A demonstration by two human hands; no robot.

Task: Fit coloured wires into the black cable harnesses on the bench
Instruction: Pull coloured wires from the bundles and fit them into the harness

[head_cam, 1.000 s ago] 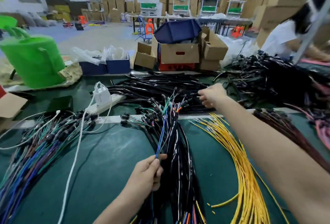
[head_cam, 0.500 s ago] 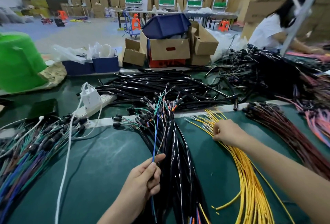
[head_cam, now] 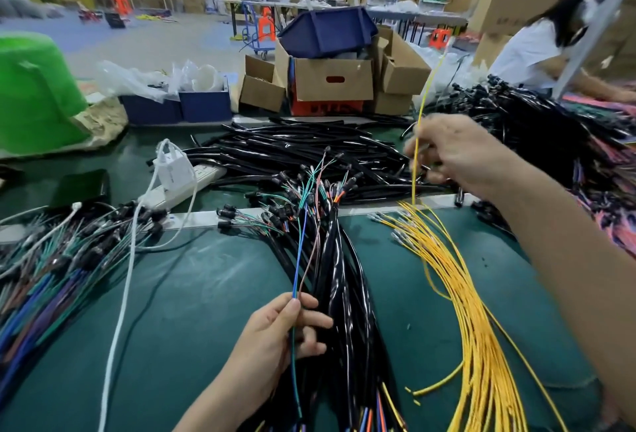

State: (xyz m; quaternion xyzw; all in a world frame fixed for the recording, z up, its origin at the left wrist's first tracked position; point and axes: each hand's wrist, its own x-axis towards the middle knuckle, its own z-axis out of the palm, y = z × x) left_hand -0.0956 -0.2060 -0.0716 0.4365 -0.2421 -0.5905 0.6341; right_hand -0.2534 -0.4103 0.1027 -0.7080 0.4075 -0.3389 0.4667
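A bundle of black cable harnesses (head_cam: 340, 280) runs down the middle of the green bench, with coloured wire ends and small black connectors fanning out at its far end. My left hand (head_cam: 275, 342) pinches a blue wire (head_cam: 298, 256) and a thin pinkish wire of that bundle, both pulled taut. To the right lies a fan of loose yellow wires (head_cam: 471, 311). Above it my right hand (head_cam: 451, 153) is raised and closed on one yellow wire (head_cam: 424, 98), which stands nearly upright with its tip high above the bench.
A heap of black tubes (head_cam: 292, 153) lies behind the bundle. At left are finished multicoloured harnesses (head_cam: 41, 270), a white power strip (head_cam: 179, 187) with charger and cable, and a green bucket (head_cam: 34, 94). Cardboard boxes (head_cam: 334, 77) stand at the back. A person (head_cam: 530, 49) works far right.
My right hand has gone from the far harness ends down to the yellow wires and lifted one wire up off the bench. My left hand has kept its hold on the blue wire.
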